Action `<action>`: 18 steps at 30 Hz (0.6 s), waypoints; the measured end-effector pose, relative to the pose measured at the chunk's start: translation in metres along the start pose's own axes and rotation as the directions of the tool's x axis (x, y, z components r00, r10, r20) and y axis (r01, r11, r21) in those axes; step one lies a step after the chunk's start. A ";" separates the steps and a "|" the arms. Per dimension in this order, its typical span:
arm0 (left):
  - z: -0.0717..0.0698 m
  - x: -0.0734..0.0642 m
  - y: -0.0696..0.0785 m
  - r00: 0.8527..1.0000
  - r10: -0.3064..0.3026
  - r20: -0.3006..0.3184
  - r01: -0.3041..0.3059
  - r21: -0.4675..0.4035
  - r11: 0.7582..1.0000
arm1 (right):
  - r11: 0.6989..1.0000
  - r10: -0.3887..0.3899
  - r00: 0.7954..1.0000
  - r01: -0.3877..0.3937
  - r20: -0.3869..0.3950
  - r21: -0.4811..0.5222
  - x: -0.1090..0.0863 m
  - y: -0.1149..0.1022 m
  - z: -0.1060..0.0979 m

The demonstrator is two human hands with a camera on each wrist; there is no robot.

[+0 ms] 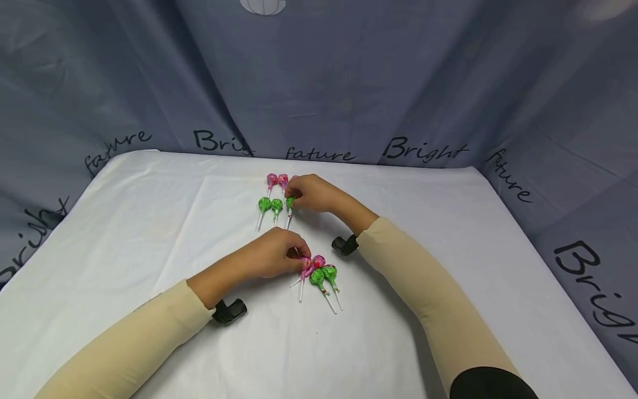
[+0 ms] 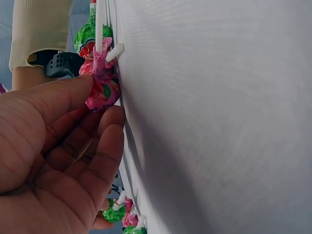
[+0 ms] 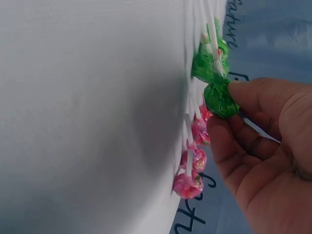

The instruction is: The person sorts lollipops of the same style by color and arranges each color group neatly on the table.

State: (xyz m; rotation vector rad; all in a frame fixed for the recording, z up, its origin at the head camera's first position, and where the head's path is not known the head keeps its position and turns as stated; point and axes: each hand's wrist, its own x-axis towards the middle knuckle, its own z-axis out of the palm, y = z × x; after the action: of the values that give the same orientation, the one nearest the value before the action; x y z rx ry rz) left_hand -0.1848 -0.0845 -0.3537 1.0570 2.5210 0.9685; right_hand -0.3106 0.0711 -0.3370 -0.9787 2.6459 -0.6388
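White tabletop [image 1: 423, 210]: my right fingers [image 3: 258, 93] pinch green lollipop [image 3: 220, 101] toward far edge; left fingers [image 2: 68, 96] pinch pink lollipop [image 2: 105, 99] farther from that edge, beside clump [image 1: 317, 276]; snagged stick could drag others.

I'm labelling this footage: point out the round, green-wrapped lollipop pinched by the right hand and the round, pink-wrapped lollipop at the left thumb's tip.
Round, green-wrapped lollipop [image 3: 221, 101]: right wrist view, on its wrapped head.
Round, pink-wrapped lollipop [image 2: 106, 92]: left wrist view, on its wrapped head.
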 end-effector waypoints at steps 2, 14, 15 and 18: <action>0.000 0.000 0.000 1.000 -0.001 0.002 0.001 -0.001 1.000 | 1.000 0.004 1.000 -0.004 0.003 -0.010 0.002 0.000 0.002; -0.001 0.000 0.002 1.000 -0.015 0.008 0.015 0.002 1.000 | 0.997 -0.026 1.000 0.026 0.007 -0.074 0.006 -0.002 0.011; 0.000 0.000 0.002 1.000 -0.016 0.009 0.016 0.001 1.000 | 0.997 -0.023 1.000 0.024 0.006 -0.070 0.006 -0.002 0.011; 0.000 0.000 0.001 1.000 -0.019 0.010 0.019 0.000 1.000 | 0.999 -0.010 1.000 0.010 0.002 -0.053 0.005 -0.003 0.012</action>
State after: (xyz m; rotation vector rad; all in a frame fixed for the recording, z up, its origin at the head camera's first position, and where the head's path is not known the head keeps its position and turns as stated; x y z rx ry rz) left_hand -0.1846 -0.0839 -0.3526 1.0334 2.5182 0.9554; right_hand -0.3084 0.0625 -0.3464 -1.0073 2.6706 -0.5730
